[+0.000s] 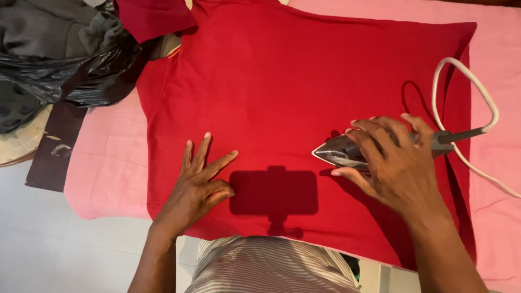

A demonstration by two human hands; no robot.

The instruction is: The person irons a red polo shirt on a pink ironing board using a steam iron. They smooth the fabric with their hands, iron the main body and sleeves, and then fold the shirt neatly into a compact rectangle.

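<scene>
- A bright red cotton T-shirt (304, 81) lies spread flat, filling most of the middle of the view, its body smooth with only faint creases near the side seam.
- One short sleeve (154, 89) juts out at the left edge of the shirt; the hem runs along the near edge, just above the person's striped top (266, 268).
- The left hand (198, 187) lies palm-down on the red cloth near the hem, fingers spread wide and flat, gripping nothing (it only presses the fabric).
- The right hand (391, 160) is curled around the handle of a silver-grey pointed electric iron (339, 153), fingers wrapped over the top; the iron's soleplate rests on the shirt with its tip aimed left, toward the other hand.
- A white looped power cord (477, 89) leaves the iron's rear and arcs over the right edge of the shirt onto the cover beyond.
- Between the two hands is a bare stretch of red cloth crossed by a dark rectangular shadow (274, 192); the upper shirt is free of anything.
- The shirt rests on a pale pink cloth-covered surface (108, 168), which shows on the left and right.
- At upper left sits a heap of grey clothes in crumpled black plastic (59, 54), with another dark red garment (152, 19) beside it.
- A pale tiled floor (59, 244) shows at lower left.
</scene>
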